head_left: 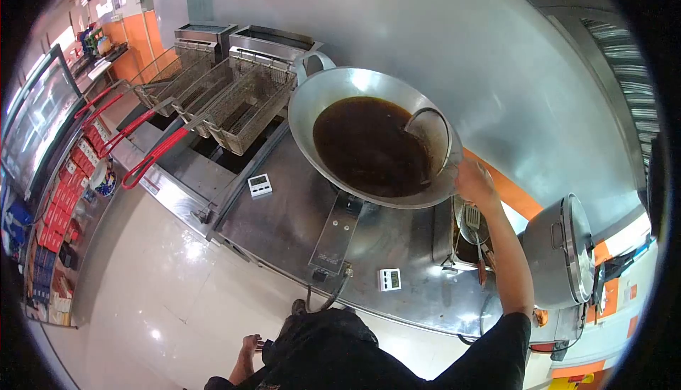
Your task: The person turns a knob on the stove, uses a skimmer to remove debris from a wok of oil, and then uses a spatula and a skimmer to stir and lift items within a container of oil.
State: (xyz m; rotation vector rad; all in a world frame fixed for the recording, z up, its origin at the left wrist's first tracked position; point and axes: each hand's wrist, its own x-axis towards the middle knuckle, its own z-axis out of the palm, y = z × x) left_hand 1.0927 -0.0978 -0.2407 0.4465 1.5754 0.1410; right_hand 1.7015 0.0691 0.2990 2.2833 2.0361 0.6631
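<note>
A large metal wok (319,92) holds dark brown liquid (369,145). A metal ladle (447,131) leans inside at the right, its curved end partly in the liquid. At the wok's right rim, my right hand (474,180) is closed, apparently round the ladle's handle; the fingers cover the exact grip. My left hand (248,347) hangs low beside my body, away from the counter. Its fingers look curled, and a small dark thing shows against them that I cannot make out.
Wire fryer baskets (245,102) with red handles stand left of the wok. Two white timers (259,185) lie on the steel counter (277,223). To the right are a metal container (447,234) with a slotted turner (473,220) and a large lidded pot (550,255).
</note>
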